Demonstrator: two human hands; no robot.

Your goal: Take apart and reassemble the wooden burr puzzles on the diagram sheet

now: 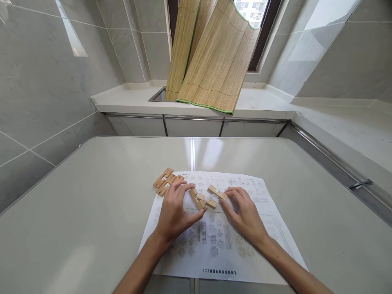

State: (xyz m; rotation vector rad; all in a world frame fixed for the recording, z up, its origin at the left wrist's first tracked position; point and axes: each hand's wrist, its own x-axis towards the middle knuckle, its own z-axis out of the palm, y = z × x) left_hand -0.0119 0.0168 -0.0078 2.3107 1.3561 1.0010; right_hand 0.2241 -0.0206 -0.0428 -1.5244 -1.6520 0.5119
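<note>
My left hand [176,210] grips a notched wooden puzzle piece [196,200] lengthwise, thumb at its near end and fingers at its far end. A second notched piece [211,203] sits against its right side; whether they interlock I cannot tell. Between my right hand's [246,214] thumb and fingers is the near end of another notched wooden stick [216,191], pointing up and left. All of these are over a large printed sheet [219,263] covered in small line diagrams. Flat wooden plates with cut-outs [163,178] lie just beyond my left hand, partly hidden by it.
The sheet lies on a pale glossy table [76,212] with a seam down its middle. Beyond the table's far edge, a bamboo mat [217,61] hangs over a white ledge [128,100] by the window. Grey tiled walls [45,73] rise on both sides.
</note>
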